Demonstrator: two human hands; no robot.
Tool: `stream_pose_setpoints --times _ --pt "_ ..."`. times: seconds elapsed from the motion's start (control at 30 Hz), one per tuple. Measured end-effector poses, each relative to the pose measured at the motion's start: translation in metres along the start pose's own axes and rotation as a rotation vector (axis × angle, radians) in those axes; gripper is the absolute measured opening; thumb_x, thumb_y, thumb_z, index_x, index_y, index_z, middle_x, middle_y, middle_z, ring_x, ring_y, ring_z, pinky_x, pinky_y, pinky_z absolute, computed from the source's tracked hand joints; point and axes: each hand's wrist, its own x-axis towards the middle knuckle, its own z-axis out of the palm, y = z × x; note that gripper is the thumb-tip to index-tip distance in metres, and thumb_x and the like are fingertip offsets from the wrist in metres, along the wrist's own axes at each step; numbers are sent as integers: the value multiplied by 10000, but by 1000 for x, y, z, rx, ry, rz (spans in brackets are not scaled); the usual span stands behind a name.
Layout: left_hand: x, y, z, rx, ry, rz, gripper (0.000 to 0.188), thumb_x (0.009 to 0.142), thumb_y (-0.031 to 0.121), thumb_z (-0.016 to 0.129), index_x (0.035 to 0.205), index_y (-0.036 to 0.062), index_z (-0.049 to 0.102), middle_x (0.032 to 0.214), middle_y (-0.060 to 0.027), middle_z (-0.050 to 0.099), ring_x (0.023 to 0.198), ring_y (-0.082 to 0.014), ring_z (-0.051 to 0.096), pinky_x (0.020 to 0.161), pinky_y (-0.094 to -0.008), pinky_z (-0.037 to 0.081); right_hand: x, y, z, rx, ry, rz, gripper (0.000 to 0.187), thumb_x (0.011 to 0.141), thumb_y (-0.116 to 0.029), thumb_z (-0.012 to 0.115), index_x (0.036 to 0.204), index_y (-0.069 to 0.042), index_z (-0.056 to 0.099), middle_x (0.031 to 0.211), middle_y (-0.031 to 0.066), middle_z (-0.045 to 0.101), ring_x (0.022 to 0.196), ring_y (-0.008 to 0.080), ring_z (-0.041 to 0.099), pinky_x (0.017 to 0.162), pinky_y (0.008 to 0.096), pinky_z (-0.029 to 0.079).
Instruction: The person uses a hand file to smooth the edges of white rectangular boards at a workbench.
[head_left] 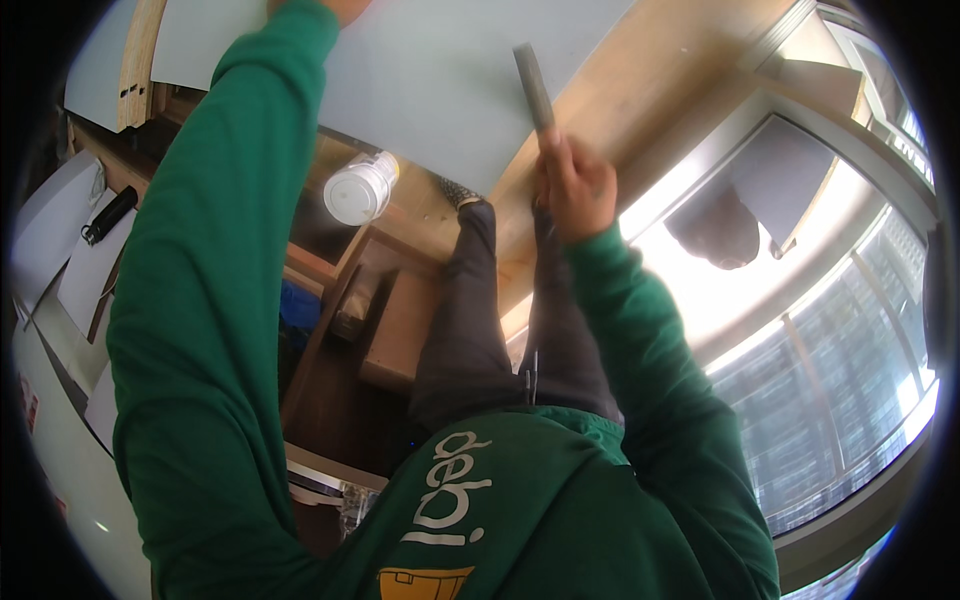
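Observation:
My right hand [580, 190] is closed around the lower end of a long, flat, dark grey file [534, 88]. The file points up and away, over the right edge of a large pale grey panel [430, 85]; whether it touches that edge I cannot tell. At the top of the view, only a bit of my left hand [346, 8] shows beyond the green sleeve, by the panel's far part. Its fingers are out of view.
A white plastic bucket [358, 190] stands below the panel, between my left arm and my legs. Wooden compartments [395, 330] lie left of my legs. Off to the left are white boards with a black object [110, 215]. A bright window [830, 370] is at right.

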Motion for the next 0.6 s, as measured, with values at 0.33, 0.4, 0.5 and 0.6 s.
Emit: stream_pose_setpoints --times 0.33,0.4,0.5,0.6 --pt "-3 -3 -3 14 -3 -7 589 1017 370 531 1513 76 415 1600 -166 348 1494 -340 281 1228 -520 172 7 -9 -1 77 -37 -17 460 1000 -383 643 794 27 662 596 69 501 595 106 471 556 309 430" --pt "-2 -2 -6 -2 -12 -9 591 1018 372 528 1516 76 411 1602 -165 345 1496 -338 279 1230 -518 170 -16 42 1 -1 9 -53 451 993 -379 655 795 26 666 602 61 509 595 108 480 561 309 437" --pt "3 3 -1 -27 -17 0 591 1019 371 527 1520 78 408 1605 -163 342 1499 -335 275 1232 -514 167 -30 58 -1 -103 43 -97 436 989 -368 665 800 25 672 610 49 519 591 112 489 564 310 443" --pt "0 3 -1 -10 -23 -10 595 1021 369 526 1526 80 400 1610 -161 335 1503 -332 268 1235 -510 160 3 6 -6 6 56 -79 456 987 -388 669 763 8 650 612 -5 517 578 78 470 536 275 407"
